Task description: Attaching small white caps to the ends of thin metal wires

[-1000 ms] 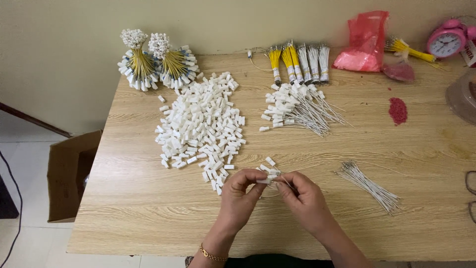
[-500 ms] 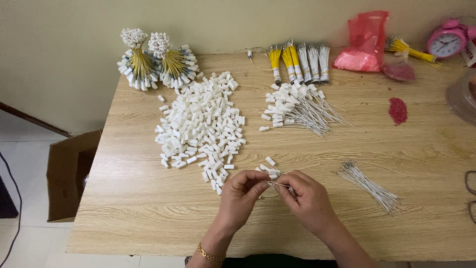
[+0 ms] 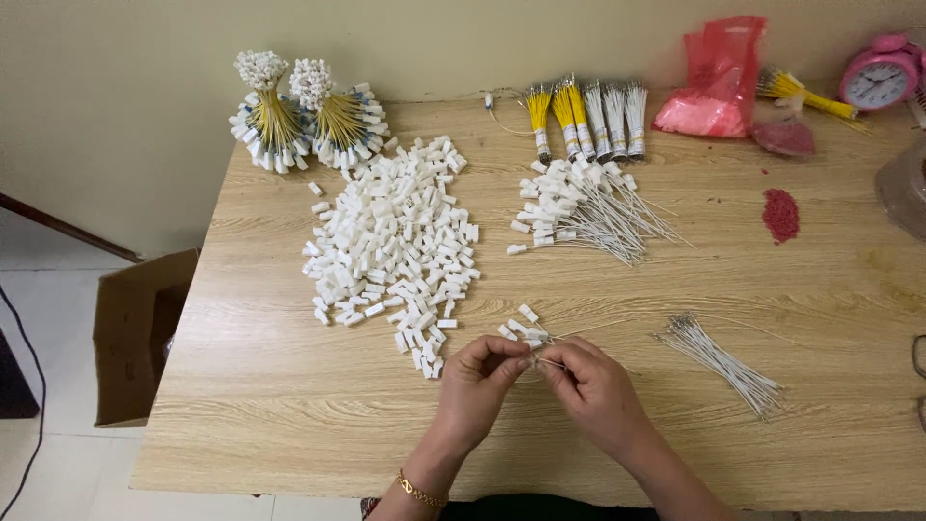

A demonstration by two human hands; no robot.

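My left hand (image 3: pixel 479 379) and my right hand (image 3: pixel 590 385) meet above the front of the wooden table (image 3: pixel 289 405). Between their fingertips they pinch a small white plastic block and a thin white wire (image 3: pixel 588 329) that trails off to the right. A few loose white blocks (image 3: pixel 526 326) lie just beyond the fingers. A large heap of white plastic blocks (image 3: pixel 395 241) lies to the left of them. A small bunch of thin white wires (image 3: pixel 719 353) lies to the right of my right hand.
A pile of wires fitted with white blocks (image 3: pixel 579 207) lies at the centre back. Bundled yellow and white wires (image 3: pixel 588 116) and two round bundles (image 3: pixel 304 121) stand along the wall. A pink bag (image 3: pixel 719 82), pink clock (image 3: pixel 878 75), red beads (image 3: pixel 780 214) and a floor-standing cardboard box (image 3: pixel 140 333) are around.
Both hands have slid slightly toward me and closer together, the fingertips working the block and wire. Nothing else on the table has moved.
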